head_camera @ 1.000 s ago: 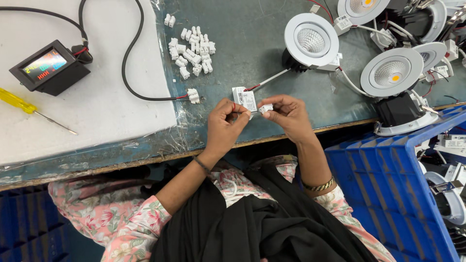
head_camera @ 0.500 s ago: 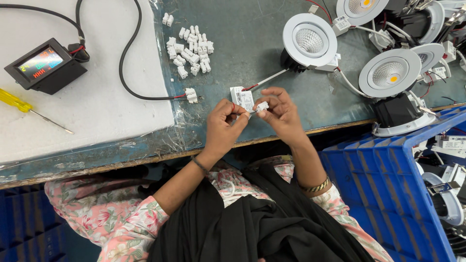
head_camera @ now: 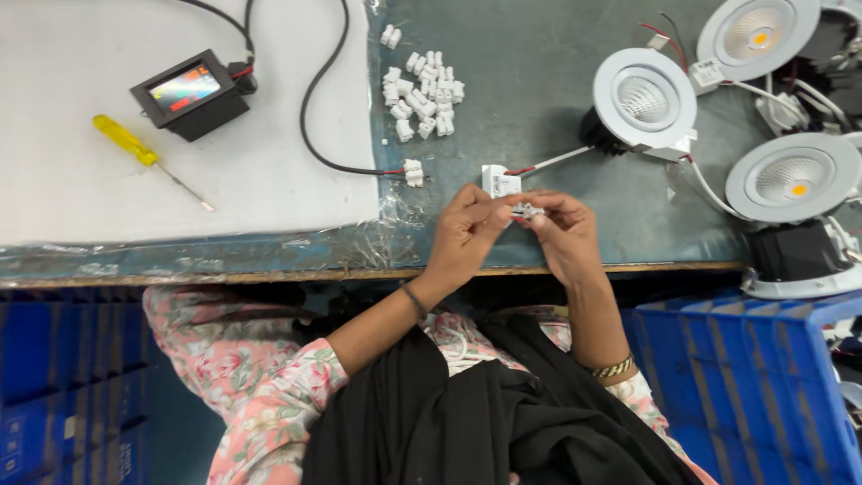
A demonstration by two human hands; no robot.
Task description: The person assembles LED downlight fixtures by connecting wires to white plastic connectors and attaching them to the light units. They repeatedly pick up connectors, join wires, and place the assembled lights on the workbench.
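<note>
On the big table (head_camera: 539,117), near the middle of the frame, a white round lamp (head_camera: 644,99) sends its wires down to a small white box (head_camera: 499,180). Just below the box, the left hand (head_camera: 462,235) and right hand (head_camera: 564,235) both pinch a tiny white connector (head_camera: 526,212) – it sits right between their fingertips. It looks like the wire-joining step, and the next move calls for small, steady fingers.

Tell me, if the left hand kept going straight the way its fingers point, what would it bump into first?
Most likely the small white connector pinched between both hands, then the right hand's fingertips just behind it. The left hand points toward the right, and they already nearly touch, though depth is hard to judge.
</note>
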